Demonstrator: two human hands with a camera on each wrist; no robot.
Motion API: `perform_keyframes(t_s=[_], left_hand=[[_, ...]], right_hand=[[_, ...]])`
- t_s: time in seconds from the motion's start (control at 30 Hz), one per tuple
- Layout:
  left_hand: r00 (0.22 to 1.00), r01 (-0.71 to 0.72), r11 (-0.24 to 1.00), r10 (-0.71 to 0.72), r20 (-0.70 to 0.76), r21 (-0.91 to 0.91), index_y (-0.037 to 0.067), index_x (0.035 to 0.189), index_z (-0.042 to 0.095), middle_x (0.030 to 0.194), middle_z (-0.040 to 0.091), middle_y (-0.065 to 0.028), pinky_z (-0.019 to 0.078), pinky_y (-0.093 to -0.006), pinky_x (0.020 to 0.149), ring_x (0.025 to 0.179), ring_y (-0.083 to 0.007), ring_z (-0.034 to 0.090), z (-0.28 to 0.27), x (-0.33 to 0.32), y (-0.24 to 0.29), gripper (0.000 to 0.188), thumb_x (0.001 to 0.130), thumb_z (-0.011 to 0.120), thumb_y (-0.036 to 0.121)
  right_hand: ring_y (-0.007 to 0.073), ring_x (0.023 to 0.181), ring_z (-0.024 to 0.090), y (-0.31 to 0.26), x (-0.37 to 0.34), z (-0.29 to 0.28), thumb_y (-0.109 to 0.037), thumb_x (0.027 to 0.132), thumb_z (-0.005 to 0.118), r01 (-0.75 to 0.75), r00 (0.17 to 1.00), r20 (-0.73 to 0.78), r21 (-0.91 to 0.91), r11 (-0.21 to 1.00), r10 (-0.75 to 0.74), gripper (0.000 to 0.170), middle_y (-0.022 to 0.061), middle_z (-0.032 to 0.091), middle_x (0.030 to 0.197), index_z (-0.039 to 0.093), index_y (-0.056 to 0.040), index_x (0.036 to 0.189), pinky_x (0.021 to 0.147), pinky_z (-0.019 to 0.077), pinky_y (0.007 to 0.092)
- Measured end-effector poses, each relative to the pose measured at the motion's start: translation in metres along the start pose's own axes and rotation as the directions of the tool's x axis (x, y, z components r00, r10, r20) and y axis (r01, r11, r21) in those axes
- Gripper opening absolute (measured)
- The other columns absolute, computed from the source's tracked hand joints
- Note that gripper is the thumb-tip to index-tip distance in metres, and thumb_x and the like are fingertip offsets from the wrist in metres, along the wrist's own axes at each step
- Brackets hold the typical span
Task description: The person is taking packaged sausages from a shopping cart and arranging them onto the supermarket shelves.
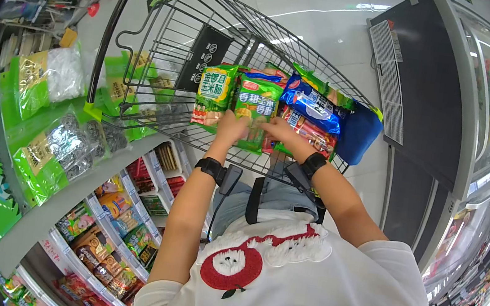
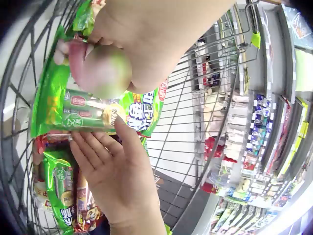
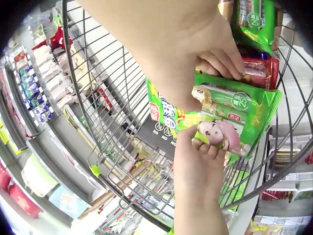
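Green packet [image 1: 257,98], its lower sides partly covered, is pinched by the left hand [image 1: 232,127] and right hand [image 1: 280,131].

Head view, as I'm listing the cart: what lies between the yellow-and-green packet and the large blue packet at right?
A green packet lies between them, as the head view shows.

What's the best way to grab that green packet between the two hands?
Probably by the long side edges of the green packet, left hand and right hand coming from opposite sides: it looks flattish and longer than wide.
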State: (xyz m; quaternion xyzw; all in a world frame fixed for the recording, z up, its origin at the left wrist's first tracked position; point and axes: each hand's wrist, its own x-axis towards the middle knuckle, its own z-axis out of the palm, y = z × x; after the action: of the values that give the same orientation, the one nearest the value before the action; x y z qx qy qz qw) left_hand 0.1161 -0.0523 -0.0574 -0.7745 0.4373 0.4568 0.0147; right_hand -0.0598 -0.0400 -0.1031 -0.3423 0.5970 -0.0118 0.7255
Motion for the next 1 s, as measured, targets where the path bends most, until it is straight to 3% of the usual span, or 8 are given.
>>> perform_keyframes(t_s=[0.1, 0.33, 0.43, 0.47, 0.57, 0.73, 0.93, 1.0], left_hand=[[0.958, -0.244, 0.968, 0.251, -0.137, 0.065, -0.009, 0.094, 0.045, 0.082, 0.058, -0.0291, 0.0451, -0.043, 0.068, 0.078, -0.0392, 0.059, -0.004, -0.017, 0.015, 0.056, 0.071, 0.061, 0.039], [0.94, -0.31, 0.941, 0.281, -0.191, -0.139, -0.007, 0.108, 0.043, 0.091, 0.06, -0.0208, 0.047, -0.0367, 0.07, 0.082, -0.0308, 0.061, -0.045, -0.07, 0.053, 0.056, 0.071, 0.068, 0.027], [0.962, -0.136, 0.67, 0.265, 0.063, -0.73, -0.005, 0.113, 0.043, 0.094, 0.061, -0.0134, 0.0482, -0.0312, 0.07, 0.085, -0.022, 0.061, -0.06, -0.08, 0.035, 0.046, 0.077, 0.064, 0.015], [0.968, -0.048, 0.574, 0.23, 0.105, -0.817, -0.002, 0.111, 0.047, 0.097, 0.059, -0.0095, 0.0492, -0.029, 0.071, 0.087, -0.0175, 0.06, -0.067, -0.099, 0.033, 0.033, 0.081, 0.058, 0.007], [0.943, -0.09, 0.212, 0.332, -0.015, -0.973, -0.001, 0.107, 0.052, 0.099, 0.06, -0.0103, 0.0493, -0.03, 0.076, 0.087, -0.0166, 0.06, -0.073, -0.154, 0.019, 0.029, 0.082, 0.058, 0.012], [0.967, -0.102, 0.063, 0.239, -0.084, -0.993, -0.003, 0.11, 0.05, 0.102, 0.059, -0.0099, 0.0492, -0.0296, 0.076, 0.09, -0.018, 0.059, -0.063, -0.242, -0.046, 0.029, 0.084, 0.055, 0.011], [0.829, -0.547, 0.262, 0.039, -0.558, -0.795, -0.001, 0.108, 0.051, 0.1, 0.058, -0.0077, 0.0473, -0.0267, 0.075, 0.087, -0.0143, 0.058, -0.021, -0.378, -0.094, 0.032, 0.079, 0.06, 0.01], [0.718, -0.633, 0.405, -0.011, -0.696, -0.66, -0.001, 0.107, 0.052, 0.096, 0.06, -0.0077, 0.0472, -0.0254, 0.073, 0.083, -0.0128, 0.058, -0.014, -0.419, -0.106, 0.034, 0.077, 0.063, 0.01]], right_hand=[[0.0158, 0.077, 0.059, -0.017, -0.035, -0.003, -0.036, 0.077, 0.063, 0.069, 0.994, 0.046, 0.393, 0.917, -0.094, 0.044, 0.0081, 0.057, 0.089, 0.052, 0.0007, 0.099, 0.065, 0.049, 0.0244], [0.0111, 0.06, 0.054, -0.05, -0.065, -0.022, -0.036, 0.074, 0.067, 0.367, 0.927, -0.148, 0.173, 0.914, -0.344, 0.04, 0.0025, 0.056, 0.072, 0.058, -0.0023, 0.094, 0.053, 0.0463, 0.0241], [0.0097, 0.056, 0.053, -0.082, -0.096, -0.03, -0.036, 0.075, 0.066, 0.542, 0.816, -0.137, -0.154, 0.826, -0.561, 0.036, 0.0035, 0.055, 0.066, 0.057, -0.0025, 0.085, 0.046, 0.0429, 0.0229], [0.0093, 0.05, 0.051, -0.094, -0.111, -0.027, -0.035, 0.076, 0.066, 0.513, 0.856, -0.071, -0.007, 0.858, -0.512, 0.034, 0.003, 0.052, 0.061, 0.053, -0.0035, 0.076, 0.041, 0.0382, 0.0228], [0.01, 0.048, 0.048, -0.111, -0.142, -0.008, -0.034, 0.077, 0.066, 0.636, 0.772, 0.032, -0.031, 0.771, -0.635, 0.035, 0.0023, 0.05, 0.059, 0.05, -0.0037, 0.075, 0.042, 0.0366, 0.0241], [0.0062, 0.06, 0.047, -0.098, -0.211, 0.058, -0.025, 0.082, 0.061, 0.757, 0.645, 0.133, -0.248, 0.605, -0.752, 0.024, 0.0016, 0.054, 0.065, 0.051, -0.0037, 0.082, 0.052, 0.0372, 0.0228], [0.0088, 0.069, 0.053, -0.046, -0.287, 0.123, -0.015, 0.081, 0.063, 0.806, 0.589, 0.403, -0.356, 0.472, -0.7, 0.026, 0.0074, 0.058, 0.076, 0.045, 0.0003, 0.092, 0.057, 0.0418, 0.0256], [0.0188, 0.069, 0.058, -0.036, -0.304, 0.147, -0.029, 0.075, 0.066, 0.854, 0.515, 0.488, -0.224, 0.47, -0.704, 0.042, 0.0148, 0.059, 0.077, 0.047, 0.0035, 0.093, 0.058, 0.0444, 0.0307]])
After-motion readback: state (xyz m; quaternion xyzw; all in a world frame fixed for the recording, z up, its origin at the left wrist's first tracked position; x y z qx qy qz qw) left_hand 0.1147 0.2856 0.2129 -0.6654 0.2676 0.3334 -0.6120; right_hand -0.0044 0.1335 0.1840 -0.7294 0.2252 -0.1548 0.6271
